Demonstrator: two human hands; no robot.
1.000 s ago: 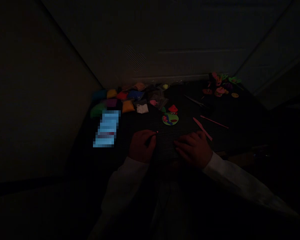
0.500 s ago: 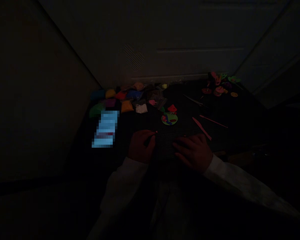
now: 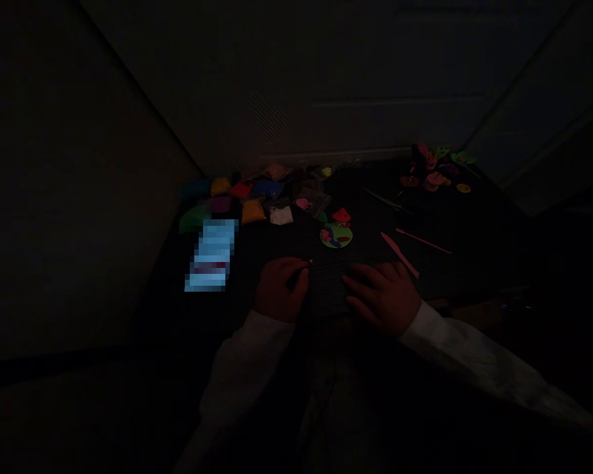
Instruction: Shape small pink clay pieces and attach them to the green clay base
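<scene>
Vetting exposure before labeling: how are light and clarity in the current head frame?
Head view: heavily underexposed, table nearly black; head view: screen brightest, pixelated into blocks; head view: left hand and right hand dim, but outlines readable.

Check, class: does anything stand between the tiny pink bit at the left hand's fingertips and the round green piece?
Nothing visible does: only dark tabletop shows between the tiny pink bit at the left hand and the round green piece. The pink knife-shaped tool lies to the right, outside that gap. The dimness could hide something small.
</scene>
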